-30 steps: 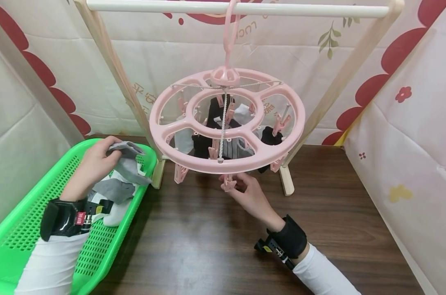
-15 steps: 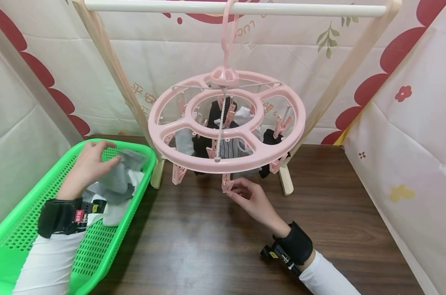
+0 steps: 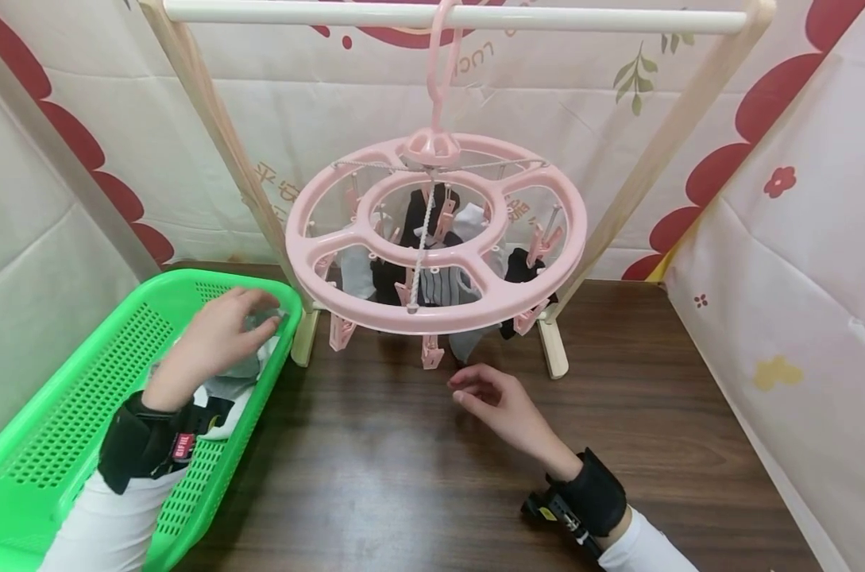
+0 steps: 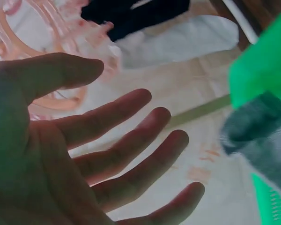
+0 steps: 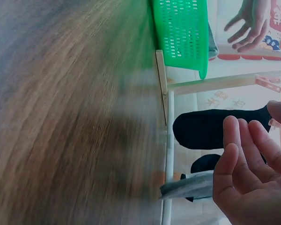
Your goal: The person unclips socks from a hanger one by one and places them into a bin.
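Observation:
My left hand [image 3: 221, 338] hovers over the far end of the green basket [image 3: 60, 405], fingers spread with nothing in them. Beneath it are grey and white socks [image 3: 239, 372], partly hidden by the hand; a grey sock [image 4: 262, 136] shows beside the basket wall in the left wrist view. My right hand [image 3: 507, 413], fingers loosely bent and holding nothing, is below the front rim of the round pink clip hanger [image 3: 432, 322]. A pink clip [image 3: 432, 352] dangles just left of its fingertips. Black, grey and striped socks [image 3: 442, 286] hang under the hanger.
A white bar [image 3: 582, 19] on wooden legs [image 3: 225, 135] carries the hanger by its hook. Printed cloth walls [image 3: 782, 262] enclose the back and sides. All stands on a dark wooden table [image 3: 375, 477].
The left hand has let go of a grey sock into the basket and shifted slightly toward the right. The right hand has released the front pink clip and drawn back down and right.

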